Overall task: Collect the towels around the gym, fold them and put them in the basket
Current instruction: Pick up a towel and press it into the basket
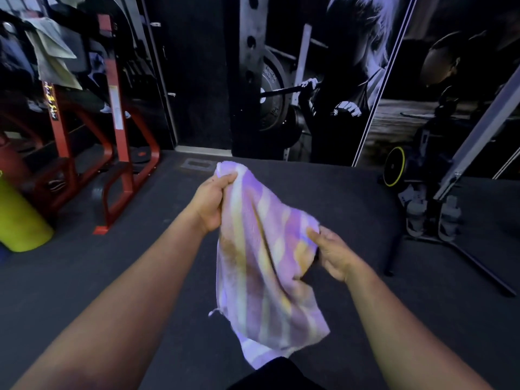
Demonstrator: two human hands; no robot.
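Terry-cloth striped towel, lilac and yellow, hangs in mid-air between both hands; left hand fingers curled round the top corner, right hand pinching the side edge; cloth droops limp below the fingers, likely light and soft, best held at corners

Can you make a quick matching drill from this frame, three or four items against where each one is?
Items:
1. striped towel
2. grey towel
3. yellow-green cylinder
4. yellow-rimmed wheel

Places:
A. far left, on the floor
B. draped on the red rack
C. right, by the wall
D. held by left hand and right hand

Pairs: 1-D, 2-B, 3-A, 4-C
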